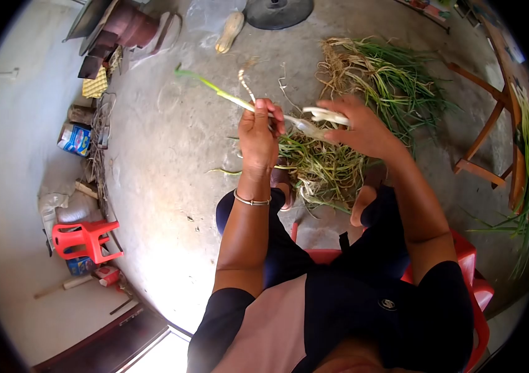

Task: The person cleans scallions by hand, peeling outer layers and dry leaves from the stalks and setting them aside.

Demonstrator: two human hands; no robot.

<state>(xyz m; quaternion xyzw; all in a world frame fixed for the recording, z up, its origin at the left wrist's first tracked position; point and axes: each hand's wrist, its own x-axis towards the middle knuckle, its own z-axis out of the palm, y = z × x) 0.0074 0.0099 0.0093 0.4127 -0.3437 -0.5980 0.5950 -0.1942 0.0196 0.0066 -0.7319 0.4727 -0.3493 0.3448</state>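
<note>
My left hand [259, 133] is closed around a thin green onion stalk [230, 97], its green tip pointing to the upper left. My right hand [364, 126] is at the white end of the stalk, with a pale white piece [326, 115] between its thumb and fingers; blur hides the exact contact. Below both hands, a pile of yellowish-green trimmings [323, 168] lies on the floor between my feet. Farther forward and to the right lies a big bunch of green onions [388, 81] with brown roots.
A pale gourd [230, 32] and a round black base [278, 11] stand at the front. At the right is a wooden rack [494, 118] with more green stalks [528, 143]. A red plastic chair [87, 240] and clutter line the left wall.
</note>
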